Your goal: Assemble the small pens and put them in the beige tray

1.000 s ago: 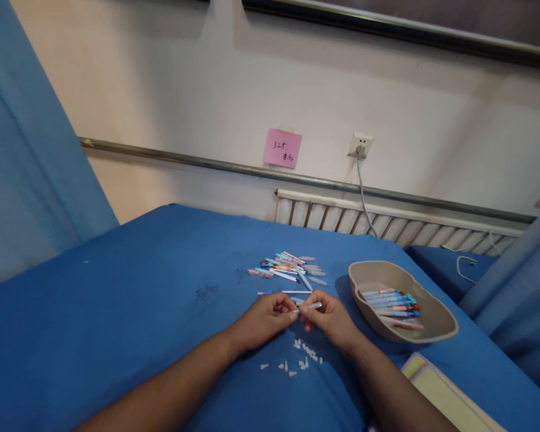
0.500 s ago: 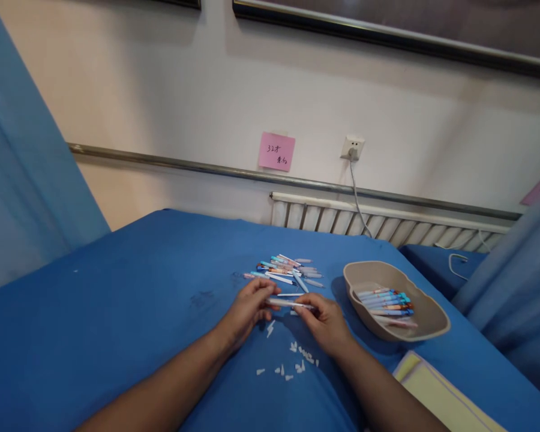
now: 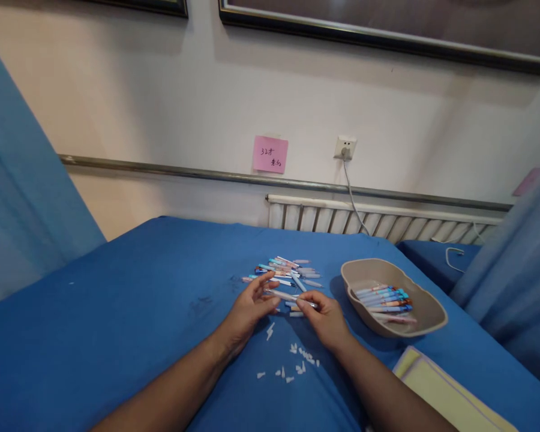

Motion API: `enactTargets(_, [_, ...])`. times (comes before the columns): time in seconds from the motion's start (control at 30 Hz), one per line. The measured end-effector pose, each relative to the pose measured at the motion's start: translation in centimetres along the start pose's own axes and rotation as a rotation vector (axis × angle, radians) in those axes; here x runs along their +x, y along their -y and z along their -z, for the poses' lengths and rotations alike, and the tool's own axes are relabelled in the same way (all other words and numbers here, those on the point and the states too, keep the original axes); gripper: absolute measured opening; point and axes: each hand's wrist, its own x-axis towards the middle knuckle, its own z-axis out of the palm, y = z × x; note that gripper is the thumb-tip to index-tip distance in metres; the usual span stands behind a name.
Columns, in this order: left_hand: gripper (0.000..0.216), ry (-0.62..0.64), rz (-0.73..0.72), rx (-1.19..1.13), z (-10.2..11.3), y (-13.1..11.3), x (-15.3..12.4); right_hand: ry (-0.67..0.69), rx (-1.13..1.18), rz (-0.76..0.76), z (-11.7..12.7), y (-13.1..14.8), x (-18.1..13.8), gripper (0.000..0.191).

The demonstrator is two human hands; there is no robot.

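Note:
Between my hands is a slim, pale pen [image 3: 282, 294], tilted slightly down to the right. My right hand [image 3: 327, 319] pinches its right part between thumb and fingers. The pen's left end lies inside the loosely curled fingers of my left hand [image 3: 248, 309], whose thumb stands a little apart from the pen. Just beyond the hands lies a pile of pens [image 3: 292, 271] in white, blue, pink and brown. A few more pens [image 3: 296, 309] lie under the held one, partly hidden. Small white tips [image 3: 303, 355] are scattered nearer me, with slender white pieces [image 3: 270, 331] by my left wrist.
A beige basin [image 3: 432, 321] holding several pens [image 3: 387, 300] stands at the right. A yellow cloth [image 3: 441, 390] lies in front of it. Blue cloth [image 3: 130, 312] covers the table, which meets a wall with a radiator [image 3: 324, 217] and a plugged socket [image 3: 345, 147].
My left fingers have spread from a tight pinch, and the held pen now tilts more. A thin white stick beyond it no longer shows separately. The view has shifted slightly.

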Motion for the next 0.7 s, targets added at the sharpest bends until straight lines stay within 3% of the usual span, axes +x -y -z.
enactTargets(0.13, [0.039, -0.024, 0.133, 0.122, 0.1, 0.6, 0.1, 0.003, -0.003, 0.037, -0.1, -0.1, -0.1, 0.02])
enactTargets(0.23, [0.036, 0.003, 0.091, 0.205, 0.4, 0.5, 0.2, 0.014, -0.014, 0.059, -0.2, -0.2, -0.2, 0.019])
enactTargets(0.3, [0.028, 0.027, 0.034, 0.126, 0.5, 0.0, 0.2, 0.022, -0.022, 0.067, -0.4, -0.2, -0.2, 0.018])
enactTargets(0.37, [0.04, 0.044, 0.031, 0.016, 0.5, -0.4, 0.1, 0.032, -0.04, 0.082, -0.4, -0.2, -0.2, 0.018])
enactTargets(0.43, [0.042, 0.029, 0.098, -0.005, 0.5, -0.5, 0.1, 0.032, -0.066, 0.11, -0.4, 0.1, -0.3, 0.017])
enactTargets(0.57, [0.044, 0.062, 0.227, 0.187, 0.4, 0.3, 0.2, 0.003, -0.114, 0.18, -0.1, 0.6, -0.4, 0.016])
enactTargets(0.7, [0.037, 0.099, 0.136, 0.248, 0.5, 0.6, 0.3, -0.002, -0.121, 0.176, 0.1, 0.5, -0.4, 0.015])
